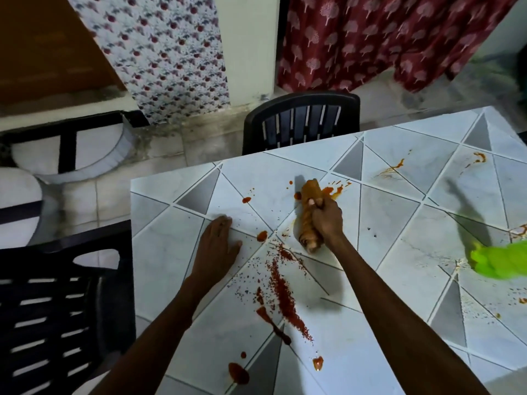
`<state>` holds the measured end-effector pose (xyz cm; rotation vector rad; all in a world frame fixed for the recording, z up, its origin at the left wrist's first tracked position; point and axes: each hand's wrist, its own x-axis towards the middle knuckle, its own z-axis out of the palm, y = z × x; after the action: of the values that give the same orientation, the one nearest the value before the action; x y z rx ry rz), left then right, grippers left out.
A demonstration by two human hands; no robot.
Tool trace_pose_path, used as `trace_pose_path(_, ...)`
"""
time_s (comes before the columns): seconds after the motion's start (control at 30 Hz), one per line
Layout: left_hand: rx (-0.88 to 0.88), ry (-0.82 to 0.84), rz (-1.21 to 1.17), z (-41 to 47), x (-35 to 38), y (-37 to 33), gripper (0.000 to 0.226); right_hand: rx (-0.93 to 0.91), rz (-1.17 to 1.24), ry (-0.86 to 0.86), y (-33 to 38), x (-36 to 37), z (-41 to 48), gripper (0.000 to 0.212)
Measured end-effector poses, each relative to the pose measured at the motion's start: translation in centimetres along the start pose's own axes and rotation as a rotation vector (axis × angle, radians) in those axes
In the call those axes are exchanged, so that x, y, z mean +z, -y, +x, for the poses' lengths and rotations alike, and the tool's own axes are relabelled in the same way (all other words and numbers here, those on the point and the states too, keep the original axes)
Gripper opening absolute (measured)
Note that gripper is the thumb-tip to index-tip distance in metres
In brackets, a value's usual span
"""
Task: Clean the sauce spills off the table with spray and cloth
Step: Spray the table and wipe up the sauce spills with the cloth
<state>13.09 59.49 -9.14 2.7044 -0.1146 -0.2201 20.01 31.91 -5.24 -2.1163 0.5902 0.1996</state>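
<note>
At the near edge of the table (379, 252), a dark red sauce puddle (238, 373) lies close to the rim, with a smaller orange blob (318, 363) to its right. From there a long sauce streak (281, 297), red and speckled with flakes, runs away from you toward the table's middle.

Your left hand (216, 246) lies flat on the table near its left edge, palm down and fingers straight, holding nothing. Just to its right, your right hand (326, 216) is fisted around a rolled orange cloth (309, 192). The roll points away from you, and its far end sits among sauce splashes (332, 191).

At the right edge sits a bright green thing (502, 262), too blurred for you to tell what it is. Thin orange smears (395, 168) mark the table toward its far right corner.

A dark slatted chair (302, 121) stands against the far edge, and a second chair (57, 309) stands by the left edge.
</note>
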Motion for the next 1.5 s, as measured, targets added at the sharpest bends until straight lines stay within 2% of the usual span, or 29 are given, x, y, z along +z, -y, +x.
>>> trace_pose_path(0.1, -0.033, -0.011, -0.011, -0.5, -0.5, 1.0, 0.069, -0.163, -0.164, 0.132, 2.4, 2.8, -0.3, 0.036)
trace_pose_path(0.27, -0.104, -0.026, -0.013, -1.5, -1.4, 2.5, 0.074, -0.316, -0.224, 0.397, 3.5, 6.2, -3.9, 0.045)
trace_pose_path(0.4, -0.153, -0.054, -0.068, -2.1, -2.0, 3.1, 0.078, -0.473, -0.386, 0.611, 1.0, 7.2, -7.3, 0.041)
trace_pose_path(0.5, -0.155, -0.074, -0.092, -2.4, -2.2, 3.7, 0.076, -0.557, -0.415, 0.672, -0.8, 6.9, -9.1, 0.037)
trace_pose_path(0.57, -0.157, -0.081, -0.091, -2.6, -2.2, 4.3, 0.075, -0.53, -0.354, 0.69, -1.4, 6.4, -9.5, 0.027)
trace_pose_path(0.67, -0.171, -0.094, -0.088, -2.6, -2.3, 5.0, 0.073, -0.343, -0.136, 0.617, -0.5, 5.0, -9.2, 0.023)
trace_pose_path(0.8, -0.218, -0.11, -0.126, -2.8, -2.4, 6.1, 0.072, -0.145, 0.024, 0.289, 2.4, 3.5, -6.2, 0.023)
trace_pose_path(0.87, -0.235, -0.113, -0.14, -2.8, -2.5, 6.7, 0.072, -0.075, 0.105, 0.16, 4.1, 3.3, -4.2, 0.013)
trace_pose_path(0.93, -0.242, -0.122, -0.138, -2.9, -2.7, 7.2, 0.073, -0.031, 0.118, 0.074, 5.5, 3.9, -2.0, 0.014)
trace_pose_path(1.03, -0.265, -0.129, -0.141, -3.5, -2.9, 7.7, 0.073, 0.001, 0.049, 0.066, 7.6, 5.7, 0.5, 0.022)
trace_pose_path(1.17, -0.302, -0.138, -0.148, -4.7, -3.0, 8.8, 0.073, -0.07, -0.081, 0.251, 9.8, 9.6, 0.5, 0.032)
trace_pose_path(1.27, -0.321, -0.138, -0.145, -5.6, -3.0, 9.1, 0.073, -0.244, -0.236, 0.444, 9.8, 12.1, -1.9, 0.042)
trace_pose_path(1.43, -0.316, -0.138, -0.151, -6.5, -3.1, 8.8, 0.072, -0.458, -0.462, 0.83, 7.8, 12.6, -7.5, 0.031)
trace_pose_path(1.5, -0.312, -0.129, -0.157, -6.8, -3.1, 8.4, 0.071, -0.538, -0.572, 0.92, 6.1, 12.0, -9.2, 0.028)
